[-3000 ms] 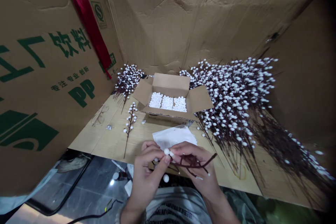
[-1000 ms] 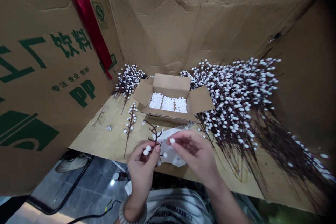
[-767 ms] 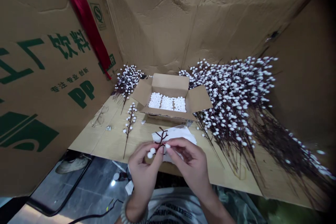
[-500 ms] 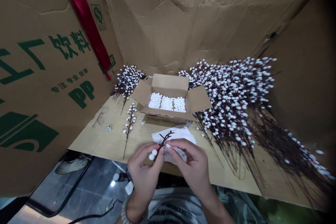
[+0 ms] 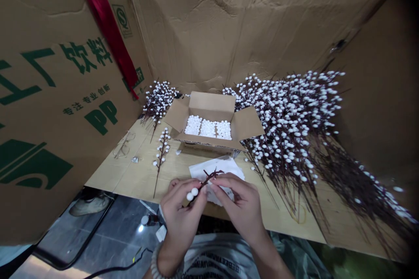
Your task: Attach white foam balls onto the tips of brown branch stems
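Between my hands, over the table's front edge, is a dark brown artificial berry branch [image 5: 205, 179]. Two white foam berries [image 5: 192, 194] sit close together near its lower part. My left hand [image 5: 183, 207] is closed, pinching the stem between thumb and fingers. My right hand [image 5: 240, 198] is also closed, its thumb and fingertips at the branch's upper twigs. Whether a small white berry is between those fingertips is hidden. A white paper sheet [image 5: 216, 166] lies beneath and behind the hands. Beyond it stands an open cardboard box [image 5: 209, 143] holding white berries [image 5: 208, 128].
One berried branch [image 5: 161, 150] lies left of the box, with a small bunch [image 5: 160, 100] behind it. A large heap of berried branches [image 5: 284, 117] fills the right side, beside mostly bare brown stems [image 5: 350, 183]. Cardboard walls [image 5: 196, 35] enclose the table; a red ribbon [image 5: 104, 22] hangs left.
The branch's upper twigs have tilted down to the right, toward my right fingertips. The white berry seen at my right fingertips is now hidden. My hands have barely shifted.
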Demonstrator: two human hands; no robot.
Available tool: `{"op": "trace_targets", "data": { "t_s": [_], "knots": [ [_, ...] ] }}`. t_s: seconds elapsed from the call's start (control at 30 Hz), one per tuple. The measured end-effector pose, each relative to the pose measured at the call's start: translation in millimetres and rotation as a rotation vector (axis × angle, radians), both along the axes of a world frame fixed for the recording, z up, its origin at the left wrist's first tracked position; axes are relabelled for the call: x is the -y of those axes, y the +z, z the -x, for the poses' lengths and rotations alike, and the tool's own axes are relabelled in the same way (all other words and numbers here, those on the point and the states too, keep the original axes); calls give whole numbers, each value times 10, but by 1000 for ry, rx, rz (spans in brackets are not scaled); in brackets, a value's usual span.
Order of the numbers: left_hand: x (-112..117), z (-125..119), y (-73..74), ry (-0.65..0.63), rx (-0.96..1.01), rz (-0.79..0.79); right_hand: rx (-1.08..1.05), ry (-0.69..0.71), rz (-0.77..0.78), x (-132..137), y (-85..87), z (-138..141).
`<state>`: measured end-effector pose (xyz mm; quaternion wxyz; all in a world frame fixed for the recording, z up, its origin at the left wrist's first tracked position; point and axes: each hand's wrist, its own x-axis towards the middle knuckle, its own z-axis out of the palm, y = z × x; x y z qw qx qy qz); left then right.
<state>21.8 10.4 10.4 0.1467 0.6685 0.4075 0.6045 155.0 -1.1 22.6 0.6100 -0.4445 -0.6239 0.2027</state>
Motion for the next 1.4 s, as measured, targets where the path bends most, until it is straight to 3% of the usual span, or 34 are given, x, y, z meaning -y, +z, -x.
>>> {"op": "trace_targets", "data": {
  "t_s": [0.3, 0.63, 0.93, 1.17, 1.4],
  "knots": [
    [2, -19, 40, -14, -24, -27, -118, 78, 44, 2, -80, -15],
    [16, -8, 27, -44, 41, 7, -54, 59, 33, 30, -31, -5],
    [-1, 30, 8, -131, 105, 94, -70, 59, 25, 13, 4, -11],
    [6, 23, -39, -125, 114, 141, -37, 96, 9, -8, 1, -39],
    [10, 28, -41, -110, 223, 307, -49, 193, 79, -20, 21, -76]
  ]
}}
